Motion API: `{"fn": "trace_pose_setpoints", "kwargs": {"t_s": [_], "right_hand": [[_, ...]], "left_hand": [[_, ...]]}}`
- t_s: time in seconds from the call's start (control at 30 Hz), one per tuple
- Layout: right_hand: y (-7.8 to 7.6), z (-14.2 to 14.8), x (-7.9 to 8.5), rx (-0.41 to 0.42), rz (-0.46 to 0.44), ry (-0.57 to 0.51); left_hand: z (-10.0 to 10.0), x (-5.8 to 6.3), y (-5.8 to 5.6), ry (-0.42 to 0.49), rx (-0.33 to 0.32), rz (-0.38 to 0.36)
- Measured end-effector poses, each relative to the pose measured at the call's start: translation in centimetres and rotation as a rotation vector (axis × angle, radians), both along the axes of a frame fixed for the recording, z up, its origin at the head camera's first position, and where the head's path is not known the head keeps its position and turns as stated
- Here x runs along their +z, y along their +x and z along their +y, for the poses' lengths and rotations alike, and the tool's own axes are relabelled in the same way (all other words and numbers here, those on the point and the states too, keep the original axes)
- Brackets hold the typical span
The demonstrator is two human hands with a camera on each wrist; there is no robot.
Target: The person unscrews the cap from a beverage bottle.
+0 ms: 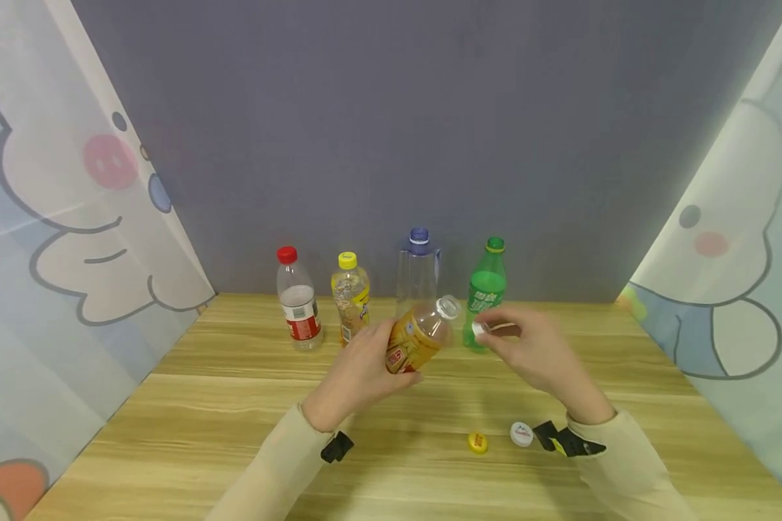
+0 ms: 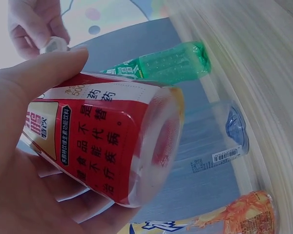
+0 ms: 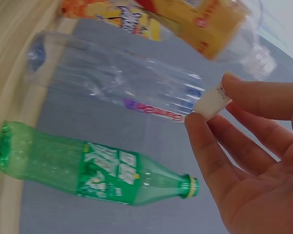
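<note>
My left hand (image 1: 360,373) grips a clear plastic bottle (image 1: 418,339) with a yellow and red label, tilted so its uncapped mouth points up and right. In the left wrist view the base of this bottle (image 2: 112,141) faces the camera. My right hand (image 1: 534,354) pinches a white bottle cap (image 1: 480,329) between thumb and forefinger, a short way right of the bottle's mouth and apart from it. The right wrist view shows the cap (image 3: 212,102) at the fingertips. Behind my right hand stands a green bottle (image 1: 489,286) without a cap.
Along the back of the wooden table (image 1: 234,420) stand a red-capped bottle (image 1: 298,304), a yellow-capped bottle (image 1: 352,297) and a clear, bluish-necked uncapped bottle (image 1: 418,275). A yellow cap (image 1: 477,443) and a white cap (image 1: 521,434) lie near the front. A grey panel (image 1: 391,130) rises behind.
</note>
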State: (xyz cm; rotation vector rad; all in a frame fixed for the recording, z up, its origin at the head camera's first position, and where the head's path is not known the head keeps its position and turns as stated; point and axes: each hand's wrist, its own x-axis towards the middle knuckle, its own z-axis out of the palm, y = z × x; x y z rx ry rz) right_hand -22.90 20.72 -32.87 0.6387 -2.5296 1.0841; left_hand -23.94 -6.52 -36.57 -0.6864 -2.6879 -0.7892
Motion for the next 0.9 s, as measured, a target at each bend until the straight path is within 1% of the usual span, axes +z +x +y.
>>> {"fn": "trace_pose_setpoints", "kwargs": {"t_s": [0.17,0.33,0.47,0.57,0.67,0.9], "right_hand": [[-0.6,-0.4,-1.0,0.036,-0.041,0.015],[-1.0,-0.8,-2.5,0.062,-0.028,0.059],[-1.1,-0.9,-3.4,0.108,-0.020,0.095],[-1.1,-0.9,-4.0,0.140,0.004,0.148],[-1.1,-1.0,-4.7,0.160,0.009,0.196],[-1.4,-1.2,-6.4,0.184,-0.061,0.338]], "left_hand": [[-0.1,0.0,0.0,0.043,-0.015,0.001],[-0.1,-0.2,-0.2,0.078,-0.030,-0.004],[-0.1,-0.3,-0.3,0.097,-0.035,-0.007],[0.0,-0.4,-0.4,0.108,-0.041,-0.010],[0.0,-0.5,-0.4,0.116,-0.042,-0.013],[0.0,-0.6,-0.5,0.124,-0.036,-0.010]]}}
